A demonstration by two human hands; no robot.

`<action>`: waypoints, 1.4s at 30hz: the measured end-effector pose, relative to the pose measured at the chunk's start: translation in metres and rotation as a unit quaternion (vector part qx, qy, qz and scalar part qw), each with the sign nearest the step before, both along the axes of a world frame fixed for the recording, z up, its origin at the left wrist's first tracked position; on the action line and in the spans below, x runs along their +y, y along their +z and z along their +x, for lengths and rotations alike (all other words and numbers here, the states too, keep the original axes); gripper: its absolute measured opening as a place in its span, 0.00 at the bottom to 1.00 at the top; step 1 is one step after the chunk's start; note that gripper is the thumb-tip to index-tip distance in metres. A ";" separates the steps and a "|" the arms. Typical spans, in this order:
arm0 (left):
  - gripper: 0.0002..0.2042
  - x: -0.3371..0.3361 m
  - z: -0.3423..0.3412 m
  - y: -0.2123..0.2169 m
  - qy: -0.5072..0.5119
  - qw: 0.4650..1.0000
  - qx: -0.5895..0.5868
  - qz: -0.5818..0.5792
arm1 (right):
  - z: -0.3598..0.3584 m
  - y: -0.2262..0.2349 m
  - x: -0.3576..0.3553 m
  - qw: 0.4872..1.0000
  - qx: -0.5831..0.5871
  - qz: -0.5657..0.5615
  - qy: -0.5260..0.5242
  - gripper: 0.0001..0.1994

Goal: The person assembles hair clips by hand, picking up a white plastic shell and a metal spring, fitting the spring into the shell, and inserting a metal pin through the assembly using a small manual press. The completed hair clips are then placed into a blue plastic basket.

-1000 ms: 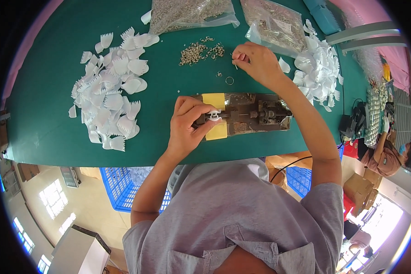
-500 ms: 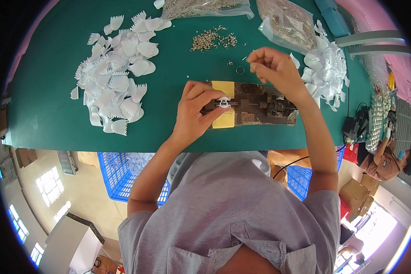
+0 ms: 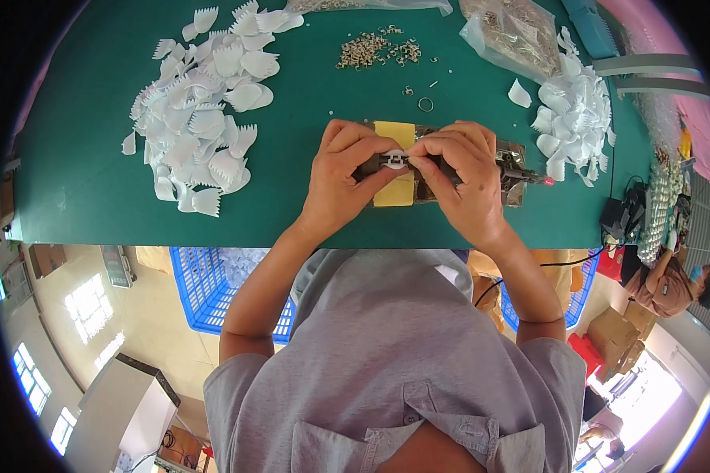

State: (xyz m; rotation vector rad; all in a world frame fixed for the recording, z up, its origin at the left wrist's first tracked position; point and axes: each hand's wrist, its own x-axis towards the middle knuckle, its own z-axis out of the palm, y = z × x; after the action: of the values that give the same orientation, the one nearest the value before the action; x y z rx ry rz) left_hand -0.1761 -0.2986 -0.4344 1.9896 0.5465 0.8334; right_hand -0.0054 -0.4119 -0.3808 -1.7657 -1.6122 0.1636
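Both hands meet over a small brown press tool (image 3: 510,162) with a yellow pad (image 3: 394,189) on the green table (image 3: 87,189). My left hand (image 3: 341,177) pinches a small white plastic piece (image 3: 394,160) on the tool. My right hand (image 3: 464,177) pinches the same piece from the right, fingertips touching it; something tiny may be between its fingers, too small to tell. A pile of small metal clips (image 3: 375,49) and a loose metal ring (image 3: 425,104) lie just beyond the tool.
A heap of white leaf-shaped cutouts (image 3: 201,106) lies at the left, another white heap (image 3: 572,118) at the right. Clear bags of parts (image 3: 513,27) sit at the far edge. Blue crates (image 3: 213,288) stand under the table. Another person (image 3: 670,284) sits at the right.
My right hand came back from the clips area down to the tool and now meets the left hand on the white piece. The view shifted closer over the table.
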 end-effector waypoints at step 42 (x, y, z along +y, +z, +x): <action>0.11 -0.002 -0.002 0.000 -0.034 0.994 -0.006 -0.103 | 0.095 -0.011 -0.115 0.966 -0.100 -0.082 -0.222 0.14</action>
State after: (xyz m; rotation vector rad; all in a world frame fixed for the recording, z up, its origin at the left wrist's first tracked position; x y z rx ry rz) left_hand -0.1785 -0.3006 -0.4341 1.8029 0.5321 0.7168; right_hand 0.0900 -0.5269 -0.3917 -2.2869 -1.3207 -0.0988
